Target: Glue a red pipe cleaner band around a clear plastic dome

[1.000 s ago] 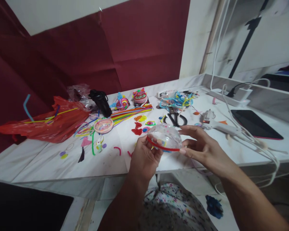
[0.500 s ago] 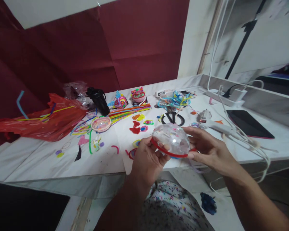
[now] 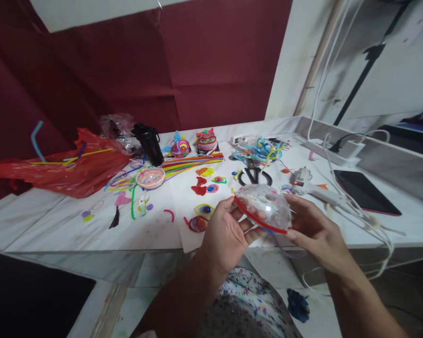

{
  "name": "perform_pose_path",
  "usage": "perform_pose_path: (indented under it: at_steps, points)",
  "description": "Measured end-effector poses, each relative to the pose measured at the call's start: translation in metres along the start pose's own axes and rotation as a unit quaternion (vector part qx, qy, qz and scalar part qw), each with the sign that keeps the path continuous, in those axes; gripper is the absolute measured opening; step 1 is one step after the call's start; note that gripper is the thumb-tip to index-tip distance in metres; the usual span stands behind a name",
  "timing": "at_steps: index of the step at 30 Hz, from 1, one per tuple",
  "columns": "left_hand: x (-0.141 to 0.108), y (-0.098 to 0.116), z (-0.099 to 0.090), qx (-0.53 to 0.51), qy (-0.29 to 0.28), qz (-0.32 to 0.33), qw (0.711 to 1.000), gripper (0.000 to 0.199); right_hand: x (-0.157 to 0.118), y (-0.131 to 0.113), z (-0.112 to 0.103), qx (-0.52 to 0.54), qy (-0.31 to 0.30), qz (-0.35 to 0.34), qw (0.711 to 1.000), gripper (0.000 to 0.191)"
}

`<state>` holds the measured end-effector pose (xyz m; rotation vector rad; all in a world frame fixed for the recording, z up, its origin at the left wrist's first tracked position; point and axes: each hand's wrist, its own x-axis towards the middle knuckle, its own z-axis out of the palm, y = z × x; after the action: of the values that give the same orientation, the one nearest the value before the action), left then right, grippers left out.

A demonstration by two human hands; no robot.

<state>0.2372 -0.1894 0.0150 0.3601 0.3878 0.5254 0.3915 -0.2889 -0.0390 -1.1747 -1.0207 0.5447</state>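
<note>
A clear plastic dome [image 3: 268, 206] with a red pipe-cleaner strip along its rim is held tilted between both hands, above the table's front edge. My left hand [image 3: 227, 234] grips its left side, with fingers reaching underneath. On the right side, my right hand [image 3: 313, 227] pinches the rim between thumb and fingers. A bit of blue shows below the rim. Just behind the dome lie black-handled scissors [image 3: 255, 177]. To the left, on white paper [image 3: 183, 225], are eye-shaped coloured pieces [image 3: 205, 210] and red pieces [image 3: 199, 189].
A white glue gun [image 3: 320, 192] and a black tablet [image 3: 366, 190] lie at right among cables. Coloured pipe cleaners [image 3: 193, 162], a round bowl-like piece [image 3: 150, 178], two decorated balls [image 3: 207, 141], a black bottle [image 3: 148, 143] and a red plastic bag [image 3: 74, 173] stand further back and left.
Both hands have shifted slightly right with the dome, and its rim slopes down to the right more steeply. The camera view has turned slightly.
</note>
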Motion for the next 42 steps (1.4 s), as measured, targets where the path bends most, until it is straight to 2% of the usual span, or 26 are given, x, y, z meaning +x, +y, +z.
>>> perform_pose_path:
  at_steps: [4, 10, 16, 19, 24, 36, 39, 42]
  points:
    - [0.000, 0.000, -0.002, -0.002, -0.018, 0.002, 1.000, 0.024, 0.000, 0.001, 0.002, 0.024, -0.002, -0.007, 1.000, 0.053]
    - [-0.001, 0.000, -0.001, -0.009, -0.014, 0.004, 1.000, 0.027, -0.001, 0.003, 0.002, -0.013, 0.009, -0.009, 1.000, 0.054]
    - [-0.003, -0.009, 0.000, -0.001, -0.030, 0.054, 0.998, 0.023, 0.000, -0.001, 0.004, -0.017, 0.029, 0.006, 0.999, 0.055]
    - [-0.003, -0.009, 0.000, 0.014, -0.013, 0.063, 0.998, 0.026, 0.000, -0.004, 0.006, -0.006, 0.034, 0.009, 0.999, 0.052]
    - [-0.001, -0.007, 0.002, 0.047, 0.045, 0.049, 0.997, 0.027, -0.002, -0.004, 0.006, 0.018, 0.014, 0.009, 1.000, 0.050]
    - [0.003, -0.005, 0.007, 0.029, 0.064, 0.033, 0.997, 0.030, -0.004, -0.001, 0.003, -0.004, 0.017, 0.020, 1.000, 0.052]
    - [0.004, -0.009, 0.006, 0.044, 0.040, 0.058, 0.997, 0.033, -0.003, 0.000, 0.004, 0.015, 0.014, 0.014, 1.000, 0.050]
    - [0.004, -0.014, 0.002, 0.092, -0.020, 0.103, 0.990, 0.021, -0.001, 0.004, 0.005, 0.004, 0.032, 0.006, 0.999, 0.051]
